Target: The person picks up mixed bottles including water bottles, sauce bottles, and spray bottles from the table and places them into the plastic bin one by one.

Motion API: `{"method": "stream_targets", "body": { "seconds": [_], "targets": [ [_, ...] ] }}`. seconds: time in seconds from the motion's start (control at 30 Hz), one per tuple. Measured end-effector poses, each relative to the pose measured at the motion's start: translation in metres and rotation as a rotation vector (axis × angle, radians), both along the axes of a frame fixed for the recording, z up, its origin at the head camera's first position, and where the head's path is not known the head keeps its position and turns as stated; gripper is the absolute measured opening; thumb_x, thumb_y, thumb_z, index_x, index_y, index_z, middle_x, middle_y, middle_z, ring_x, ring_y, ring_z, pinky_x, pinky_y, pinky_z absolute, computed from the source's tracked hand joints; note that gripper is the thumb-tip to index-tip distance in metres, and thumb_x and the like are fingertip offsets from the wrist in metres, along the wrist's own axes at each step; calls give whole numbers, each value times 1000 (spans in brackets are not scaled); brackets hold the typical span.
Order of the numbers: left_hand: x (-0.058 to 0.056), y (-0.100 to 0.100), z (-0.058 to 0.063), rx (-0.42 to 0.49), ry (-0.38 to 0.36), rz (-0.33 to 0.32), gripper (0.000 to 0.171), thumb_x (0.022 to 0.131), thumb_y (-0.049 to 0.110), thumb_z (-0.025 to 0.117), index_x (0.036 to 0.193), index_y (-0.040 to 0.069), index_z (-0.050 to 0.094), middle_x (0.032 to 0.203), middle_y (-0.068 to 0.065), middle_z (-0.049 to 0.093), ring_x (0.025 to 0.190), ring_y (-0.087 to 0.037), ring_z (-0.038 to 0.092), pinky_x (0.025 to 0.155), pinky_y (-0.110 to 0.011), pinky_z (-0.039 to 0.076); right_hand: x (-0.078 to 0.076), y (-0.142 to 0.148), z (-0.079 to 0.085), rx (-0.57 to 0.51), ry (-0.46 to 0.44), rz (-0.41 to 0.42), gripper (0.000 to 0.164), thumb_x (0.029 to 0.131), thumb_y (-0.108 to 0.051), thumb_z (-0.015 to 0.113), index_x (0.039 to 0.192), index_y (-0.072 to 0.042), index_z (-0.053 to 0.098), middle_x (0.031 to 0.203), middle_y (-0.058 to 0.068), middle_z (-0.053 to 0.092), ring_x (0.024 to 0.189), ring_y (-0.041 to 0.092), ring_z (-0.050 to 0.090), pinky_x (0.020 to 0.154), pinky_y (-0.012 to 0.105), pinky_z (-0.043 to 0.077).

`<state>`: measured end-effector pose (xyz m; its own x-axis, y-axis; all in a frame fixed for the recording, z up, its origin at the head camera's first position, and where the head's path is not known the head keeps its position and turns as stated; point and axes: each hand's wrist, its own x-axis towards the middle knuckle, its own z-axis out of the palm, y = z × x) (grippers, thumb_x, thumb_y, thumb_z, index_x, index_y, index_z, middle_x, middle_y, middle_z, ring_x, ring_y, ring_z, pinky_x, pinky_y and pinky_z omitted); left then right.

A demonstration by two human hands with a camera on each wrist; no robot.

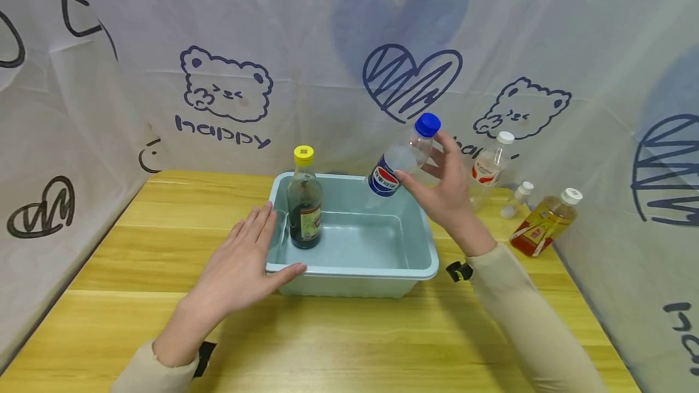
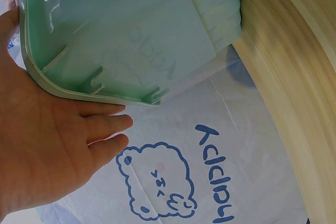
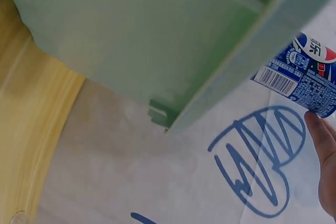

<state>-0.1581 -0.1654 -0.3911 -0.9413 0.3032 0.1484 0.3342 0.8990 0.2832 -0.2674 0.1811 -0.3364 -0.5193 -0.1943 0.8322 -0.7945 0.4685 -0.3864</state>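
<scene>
A clear Pepsi bottle with a blue cap is tilted over the right part of a pale green plastic basin. My right hand grips it between thumb and fingers; its blue label also shows in the right wrist view. Inside the basin, on the left, a glass bottle with a yellow cap and dark liquid stands upright. My left hand rests at the basin's left rim with fingers straight, the thumb along the front edge. In the left wrist view that hand lies against the rim from outside.
Right of the basin on the wooden table stand a clear bottle with a white cap, a small white-capped bottle and a yellow-labelled bottle of reddish-brown liquid. A printed white curtain hangs behind and at both sides.
</scene>
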Motion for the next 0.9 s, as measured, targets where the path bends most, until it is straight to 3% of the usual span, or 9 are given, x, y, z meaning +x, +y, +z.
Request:
{"method": "stream_targets", "body": {
  "seconds": [0.2, 0.43, 0.63, 0.9],
  "targets": [
    [0, 0, 0, 0, 1, 2, 119, 90, 86, 44, 162, -5, 21, 173, -19, 9, 158, -41, 14, 128, -58, 17, -4, -4, -5, 62, -48, 80, 89, 80, 0, 89, 150, 0, 35, 143, 19, 55, 126, 31, 65, 90, 38, 62],
    [1, 0, 1, 4, 3, 4, 119, 90, 86, 42, 162, -6, 21, 173, -20, 11, 158, -43, 16, 127, -59, 18, -8, -8, -11, 59, -172, 221, 88, 80, 3, 87, 150, 2, 32, 143, 21, 51, 124, 31, 64, 94, 32, 61],
    [1, 1, 0, 0, -5, 6, 120, 89, 88, 41, 163, -5, 21, 173, -19, 10, 158, -42, 15, 127, -59, 17, -9, -9, -15, 85, -308, 255, 89, 81, 6, 85, 152, -1, 31, 149, 18, 46, 126, 34, 63, 95, 46, 60],
    [-1, 1, 0, -2, -16, 12, 122, 88, 89, 41, 163, -4, 19, 173, -18, 8, 158, -42, 14, 127, -59, 17, -11, -15, -15, 128, -483, 296, 92, 80, 5, 87, 152, -2, 30, 142, 19, 54, 126, 36, 64, 99, 42, 59]
  ]
}}
